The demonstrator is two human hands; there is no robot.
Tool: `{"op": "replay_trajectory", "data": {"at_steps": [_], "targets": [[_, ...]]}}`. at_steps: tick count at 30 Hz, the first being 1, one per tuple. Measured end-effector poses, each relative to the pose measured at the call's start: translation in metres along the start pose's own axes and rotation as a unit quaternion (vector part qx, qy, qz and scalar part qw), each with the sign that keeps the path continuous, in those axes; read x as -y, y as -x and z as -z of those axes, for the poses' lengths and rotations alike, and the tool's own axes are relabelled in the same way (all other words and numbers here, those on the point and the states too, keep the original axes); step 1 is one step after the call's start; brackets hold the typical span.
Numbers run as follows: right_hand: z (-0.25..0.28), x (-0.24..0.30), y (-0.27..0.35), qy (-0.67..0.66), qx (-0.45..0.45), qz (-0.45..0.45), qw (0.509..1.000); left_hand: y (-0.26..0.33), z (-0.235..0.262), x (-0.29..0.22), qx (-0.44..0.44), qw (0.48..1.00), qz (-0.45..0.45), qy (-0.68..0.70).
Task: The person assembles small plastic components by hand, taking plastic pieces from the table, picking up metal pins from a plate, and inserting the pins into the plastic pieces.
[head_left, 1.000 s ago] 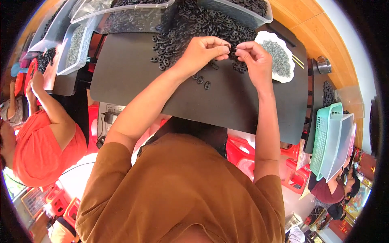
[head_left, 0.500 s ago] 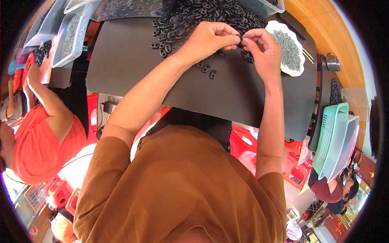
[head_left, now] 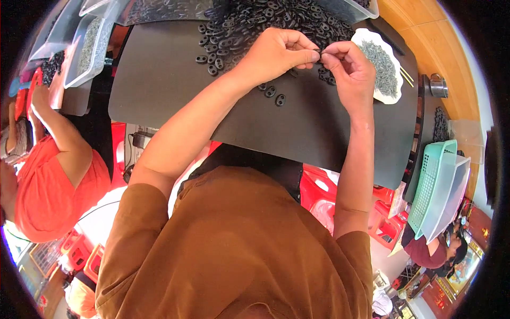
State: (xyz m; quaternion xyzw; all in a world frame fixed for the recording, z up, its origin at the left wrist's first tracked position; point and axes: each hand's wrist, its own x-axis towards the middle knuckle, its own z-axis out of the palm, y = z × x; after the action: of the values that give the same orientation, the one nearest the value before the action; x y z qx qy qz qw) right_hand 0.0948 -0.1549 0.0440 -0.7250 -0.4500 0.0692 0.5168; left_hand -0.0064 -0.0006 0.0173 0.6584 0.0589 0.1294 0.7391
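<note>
My left hand (head_left: 281, 56) is closed in a pinch, thumb against forefinger, on a small black piece (head_left: 320, 51) that the fingertips mostly cover. Facing it, my right hand (head_left: 351, 72) is also closed, its thumb and forefinger meeting at the same spot. Whether the right fingers hold a second tiny part cannot be made out. Beyond both hands spreads a big heap of black oval two-hole pieces (head_left: 265, 21). A few loose oval pieces (head_left: 280, 100) lie nearer me, below the left hand. Right of my right hand stands a white scalloped dish (head_left: 394, 97) of small grey metal parts.
Two thin sticks (head_left: 406, 76) lie beside the dish on the dark table (head_left: 164, 80). Clear bins (head_left: 101, 66) stand at the far left, a metal cup (head_left: 438, 85) and green basket (head_left: 433, 170) at the right. A person in red (head_left: 58, 186) works on the left.
My two hands have shifted slightly to the right within the picture, still meeting at the fingertips. The view has tilted a little; the loose pieces on the table stay where they were.
</note>
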Motion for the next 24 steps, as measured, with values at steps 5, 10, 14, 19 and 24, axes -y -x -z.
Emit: {"op": "replay_trajectory", "data": {"at_steps": [5, 10, 14, 19, 24], "targets": [[-0.001, 0.003, 0.001, -0.102, -0.023, -0.028, 0.994, 0.000, -0.001, -0.001, -0.004, 0.999, -0.006, 0.041], [-0.001, 0.005, -0.001, -0.124, -0.027, -0.040, 0.991, 0.000, -0.001, -0.004, 0.002, 1.000, 0.007, 0.025], [-0.001, 0.005, -0.001, -0.087, -0.014, -0.027, 0.996, 0.000, -0.001, -0.003, 0.003, 1.000, 0.002, 0.008], [-0.003, 0.014, 0.001, 0.033, -0.006, -0.009, 0.999, 0.001, -0.002, 0.001, -0.001, 0.999, -0.014, -0.038], [-0.002, 0.015, 0.003, 0.020, 0.007, -0.069, 0.997, 0.003, -0.005, 0.002, -0.024, 0.993, -0.037, -0.106]]}}
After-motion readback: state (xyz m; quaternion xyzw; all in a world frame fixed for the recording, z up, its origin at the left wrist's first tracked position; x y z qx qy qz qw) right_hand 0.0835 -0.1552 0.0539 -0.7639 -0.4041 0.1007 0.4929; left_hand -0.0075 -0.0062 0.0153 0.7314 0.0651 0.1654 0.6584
